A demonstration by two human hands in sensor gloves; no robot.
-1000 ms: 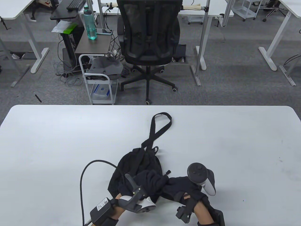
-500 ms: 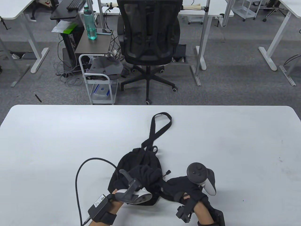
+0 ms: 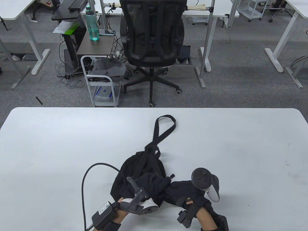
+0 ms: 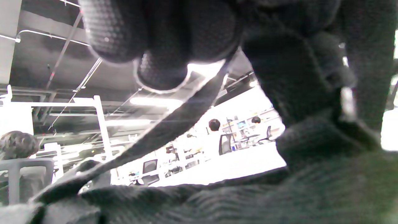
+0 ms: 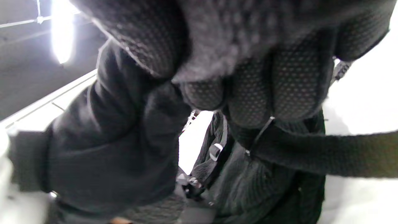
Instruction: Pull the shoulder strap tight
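Observation:
A black bag (image 3: 142, 168) lies on the white table (image 3: 240, 156) near the front edge. Its shoulder strap (image 3: 163, 131) runs away from the bag in a long loop. My left hand (image 3: 156, 184) rests on the bag's near side, my right hand (image 3: 179, 190) close beside it. In the left wrist view curled fingers (image 4: 161, 71) grip the strap (image 4: 174, 124), which runs taut down to the bag. In the right wrist view closed fingers (image 5: 279, 90) hold a strap length (image 5: 342, 154) leading right. A small buckle (image 5: 214, 151) shows behind.
A black cable (image 3: 84, 178) arcs from my left wrist over the table on the left. Beyond the far table edge stand an office chair (image 3: 152, 43) and a white cart (image 3: 101, 81).
My left hand swung left half a second ago and has come back right, close to the right hand. The strap's base at the bag top has shifted slightly. The right hand barely moved.

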